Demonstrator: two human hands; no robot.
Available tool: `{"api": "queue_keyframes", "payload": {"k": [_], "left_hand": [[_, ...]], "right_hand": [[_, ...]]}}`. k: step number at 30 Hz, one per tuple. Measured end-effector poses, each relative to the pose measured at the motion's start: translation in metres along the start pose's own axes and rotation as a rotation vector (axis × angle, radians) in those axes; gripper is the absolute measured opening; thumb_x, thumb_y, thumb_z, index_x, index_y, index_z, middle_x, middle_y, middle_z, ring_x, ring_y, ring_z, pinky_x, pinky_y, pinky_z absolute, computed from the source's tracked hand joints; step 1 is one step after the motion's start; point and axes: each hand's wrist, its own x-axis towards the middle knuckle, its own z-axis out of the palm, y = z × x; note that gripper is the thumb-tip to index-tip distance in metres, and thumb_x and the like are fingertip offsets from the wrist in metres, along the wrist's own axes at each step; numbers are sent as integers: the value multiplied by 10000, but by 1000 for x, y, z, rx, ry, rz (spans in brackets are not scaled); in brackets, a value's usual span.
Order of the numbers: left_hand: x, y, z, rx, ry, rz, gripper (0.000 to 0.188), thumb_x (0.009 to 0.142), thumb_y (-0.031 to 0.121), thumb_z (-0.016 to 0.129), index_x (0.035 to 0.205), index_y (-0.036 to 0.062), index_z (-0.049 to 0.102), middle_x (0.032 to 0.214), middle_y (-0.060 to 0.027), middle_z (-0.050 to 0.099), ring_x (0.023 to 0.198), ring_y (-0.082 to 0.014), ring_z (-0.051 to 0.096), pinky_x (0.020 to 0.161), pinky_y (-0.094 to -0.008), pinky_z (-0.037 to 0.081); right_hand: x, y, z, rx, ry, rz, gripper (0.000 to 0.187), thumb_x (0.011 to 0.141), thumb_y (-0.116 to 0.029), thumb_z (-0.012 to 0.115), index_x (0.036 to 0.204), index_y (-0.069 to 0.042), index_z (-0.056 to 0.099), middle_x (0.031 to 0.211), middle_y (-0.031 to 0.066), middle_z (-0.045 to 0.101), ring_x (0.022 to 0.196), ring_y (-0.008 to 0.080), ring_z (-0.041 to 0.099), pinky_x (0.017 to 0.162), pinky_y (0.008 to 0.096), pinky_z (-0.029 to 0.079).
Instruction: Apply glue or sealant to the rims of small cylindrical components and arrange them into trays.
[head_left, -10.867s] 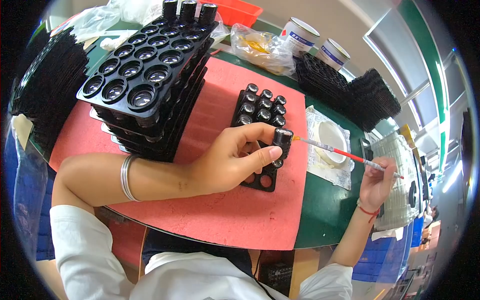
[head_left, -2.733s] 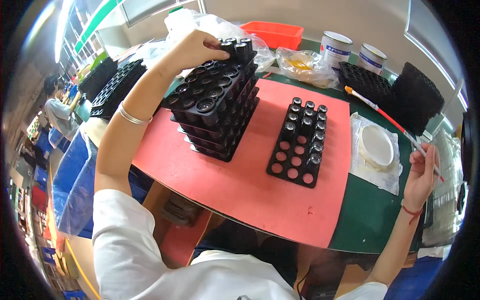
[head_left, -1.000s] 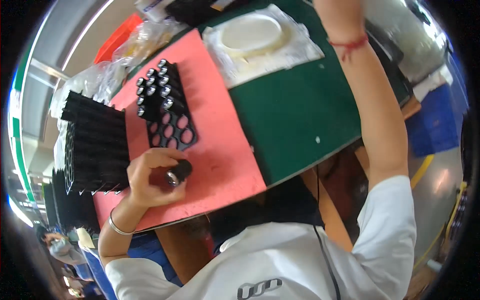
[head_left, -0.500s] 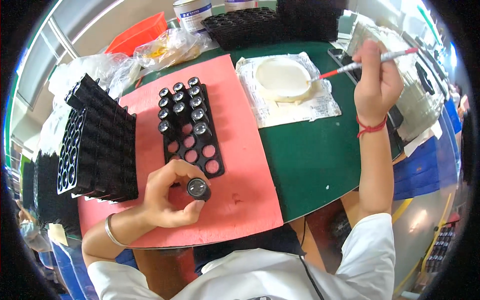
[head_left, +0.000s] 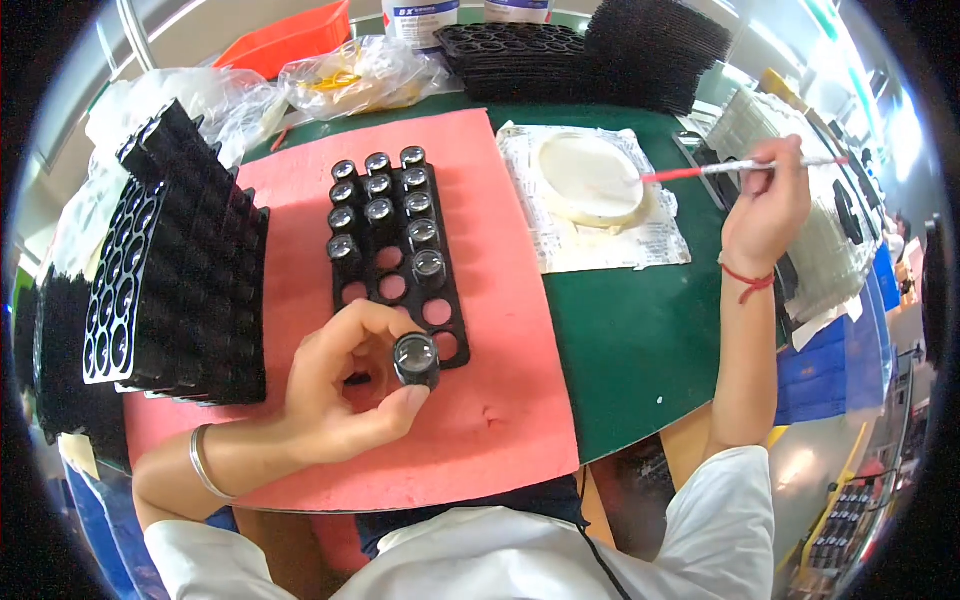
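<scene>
My left hand (head_left: 345,385) holds a short black cylinder with a clear lens-like top (head_left: 416,358) between thumb and index finger, just off the near end of a black holed tray (head_left: 461,325). Similar black cylinders (head_left: 379,210) stand upright in the tray's far holes; several near holes show the pink mat through them. In my right hand (head_left: 772,205) is a thin brush (head_left: 705,171) with a red front part, pointing left. Its tip is at the right rim of a round white dish (head_left: 575,160); whether it touches is unclear. The dish rests on printed paper (head_left: 655,250).
A stack of black holed trays (head_left: 190,290) stands left on the pink mat (head_left: 510,390). More black trays (head_left: 520,65), white tubs (head_left: 420,22), plastic bags (head_left: 365,80) and a red bin (head_left: 290,38) line the back. Pale sheets (head_left: 815,225) lie at the right.
The whole view has shifted slightly. My right hand has come lower, and the brush lies more level, its tip still by the dish's right rim. My left hand keeps its hold on the cylinder.
</scene>
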Motion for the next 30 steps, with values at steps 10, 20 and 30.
{"api": "queue_keyframes", "payload": {"k": [10, 20, 30], "left_hand": [[9, 2, -8, -506, 187, -198, 176, 789, 65, 574, 940, -6, 519, 883, -37, 569, 796, -94, 572, 638, -201, 461], [5, -5, -11, -547, 201, -130, 166, 772, 90, 613, 885, 17, 516, 785, -8, 540, 667, -67, 577, 539, -160, 422], [6, -4, -11, -548, 135, -145, 173, 792, 104, 588, 929, 21, 522, 831, -11, 546, 705, -66, 568, 565, -172, 422]], "right_hand": [[-16, -27, 1, 735, -471, 514, 202, 873, -205, 441, 879, -11, 494, 707, 44, 441, 588, 113, 358, 551, 237, 330], [-44, -36, 20, 493, -621, 359, 225, 880, -251, 428, 812, -37, 416, 678, 64, 412, 584, 151, 405, 530, 251, 359], [-42, -33, 17, 369, -581, 363, 240, 883, -261, 422, 819, -30, 446, 701, 67, 439, 596, 138, 428, 529, 246, 365]]}}
